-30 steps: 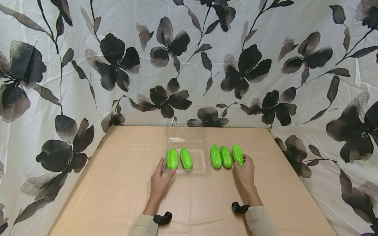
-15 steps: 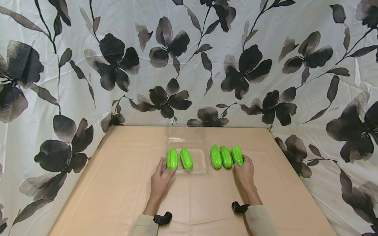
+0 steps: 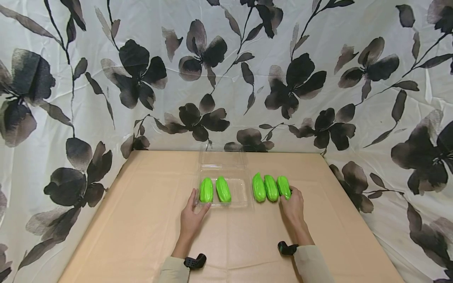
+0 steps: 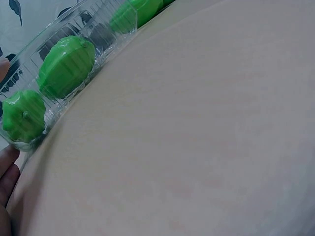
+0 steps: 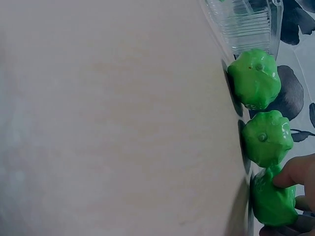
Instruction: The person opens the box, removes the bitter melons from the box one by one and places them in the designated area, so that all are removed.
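Note:
My left hand (image 3: 192, 220) holds the near left corner of a clear plastic clamshell container (image 3: 240, 188), its thumb along the front wall. Two glossy, ridged green cucumbers (image 3: 207, 190) lie side by side in the container's left part; the lid stands open at the back. To the right of the container, a row of three similar cucumbers lies on the table. My right hand (image 3: 293, 206) grips the near end of the rightmost cucumber (image 3: 283, 186), thumb on top in the right wrist view. That cucumber sits right beside the middle one (image 5: 268, 138).
A beige cloth covers the table (image 3: 226, 243), whose back edge meets a white curtain (image 3: 247, 98) with dark flowers. The same fabric hangs on the left and right sides. Each wrist wears a black camera band (image 3: 195, 261).
My right hand has shifted the rightmost cucumber slightly left, closer to the middle one of the row. The left hand and the container have stayed in place.

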Motion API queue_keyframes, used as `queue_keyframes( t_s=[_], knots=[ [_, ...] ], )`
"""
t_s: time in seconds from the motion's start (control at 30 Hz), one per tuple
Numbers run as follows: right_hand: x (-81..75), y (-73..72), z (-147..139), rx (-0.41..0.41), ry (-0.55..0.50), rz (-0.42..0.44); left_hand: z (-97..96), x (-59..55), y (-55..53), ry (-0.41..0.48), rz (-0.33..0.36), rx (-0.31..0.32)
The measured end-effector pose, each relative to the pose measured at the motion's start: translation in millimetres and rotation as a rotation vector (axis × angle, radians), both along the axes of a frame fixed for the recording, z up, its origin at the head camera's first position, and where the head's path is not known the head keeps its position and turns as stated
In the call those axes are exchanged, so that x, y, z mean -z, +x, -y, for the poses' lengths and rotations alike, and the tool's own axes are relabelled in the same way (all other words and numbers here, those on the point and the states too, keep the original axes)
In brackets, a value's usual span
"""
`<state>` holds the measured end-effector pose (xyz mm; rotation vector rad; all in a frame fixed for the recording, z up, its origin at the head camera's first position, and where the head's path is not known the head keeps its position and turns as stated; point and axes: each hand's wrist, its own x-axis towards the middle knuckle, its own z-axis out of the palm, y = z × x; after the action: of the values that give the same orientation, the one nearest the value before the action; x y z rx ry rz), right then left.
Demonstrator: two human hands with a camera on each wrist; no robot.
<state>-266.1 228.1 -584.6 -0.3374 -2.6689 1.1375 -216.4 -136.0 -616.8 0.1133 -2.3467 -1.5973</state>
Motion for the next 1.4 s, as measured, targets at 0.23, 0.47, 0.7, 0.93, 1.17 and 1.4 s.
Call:
queue_keyframes(
  t_s=[0.23, 0.47, 0.7, 0.93, 1.17, 1.4],
  knots=[
    [-1.0, 0.0, -1, -0.005, 0.006, 0.009, 0.3, 0.8, -0.1, 0.0, 0.0, 0.004],
    [-4.0, 0.7, 0, -0.003, 0.002, 0.018, 0.5, 0.5, -0.6, -0.003, -0.001, 0.006],
    [-10.7, 0.4, 0, -0.006, -0.004, 0.0, 0.7, -0.8, -0.1, 0.005, 0.003, 0.007],
    [-15.7, 1.1, 2, -0.012, -0.011, -0.029, 1.0, -1.2, 0.1, 0.01, 0.006, 0.01],
    [-20.0, 1.3, 6, -0.008, -0.01, -0.059, 0.9, -0.5, -0.4, 0.007, 0.008, 0.008],
    [-28.2, 0.3, 12, -0.008, -0.018, -0.103, 1.1, -1.0, -0.1, 0.008, 0.009, 0.008]
  ],
)
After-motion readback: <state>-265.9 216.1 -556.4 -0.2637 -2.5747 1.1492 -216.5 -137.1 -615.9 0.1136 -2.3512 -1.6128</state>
